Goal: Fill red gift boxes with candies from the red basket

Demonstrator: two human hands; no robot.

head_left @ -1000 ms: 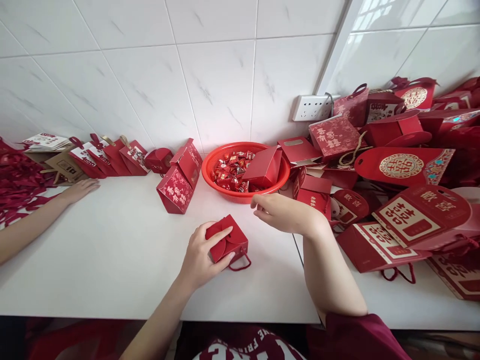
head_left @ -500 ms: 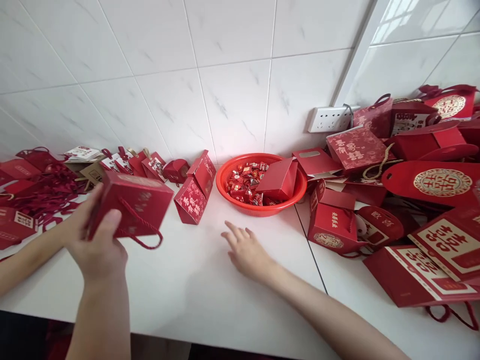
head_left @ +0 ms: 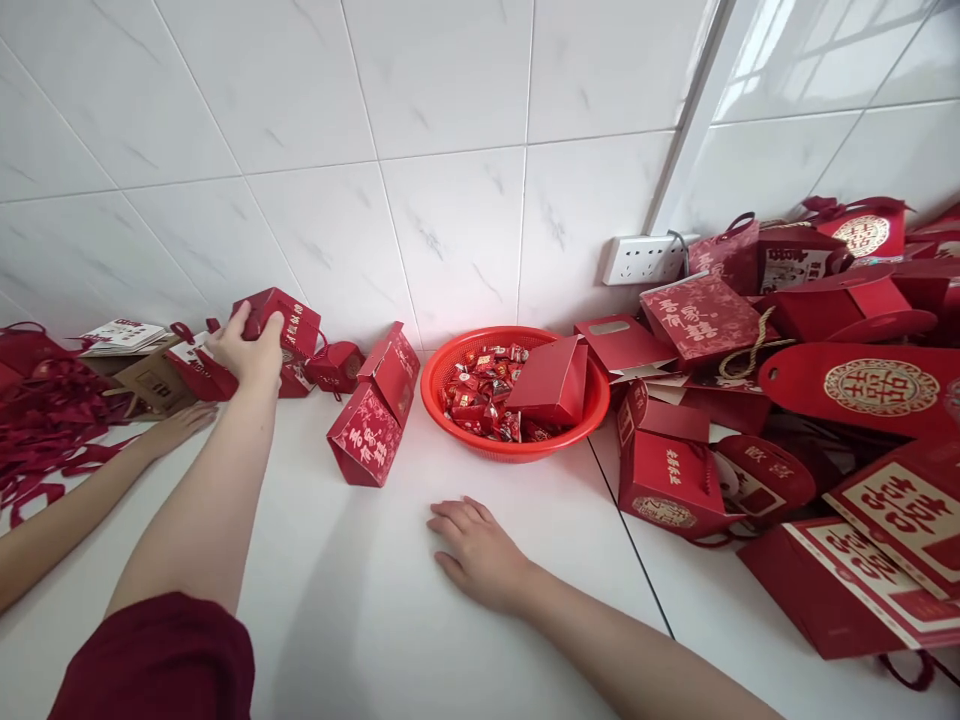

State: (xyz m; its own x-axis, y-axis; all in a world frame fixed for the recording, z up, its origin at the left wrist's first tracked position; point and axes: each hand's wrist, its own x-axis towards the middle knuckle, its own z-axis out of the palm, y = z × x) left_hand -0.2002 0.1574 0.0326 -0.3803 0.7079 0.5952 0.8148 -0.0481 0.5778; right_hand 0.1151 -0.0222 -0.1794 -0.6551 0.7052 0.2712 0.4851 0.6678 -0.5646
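Observation:
My left hand grips a dark red box from above, beside the small boxes along the wall. My right hand lies palm down on the white table, fingers spread, with nothing in it. Beyond my right hand stands a red plastic basket of wrapped candies, with a red box lying in it. Left of the basket is an upright patterned red box with its top flap raised.
Another person's forearm and hand rest on the table at the left, near dark red ribbons and a tan box. Many red gift boxes pile up at the right. A white socket strip is on the tiled wall.
My left hand has carried the dark red box forward, to the small boxes by the wall. The other person's hand now lies on the table. My right hand remains on the table.

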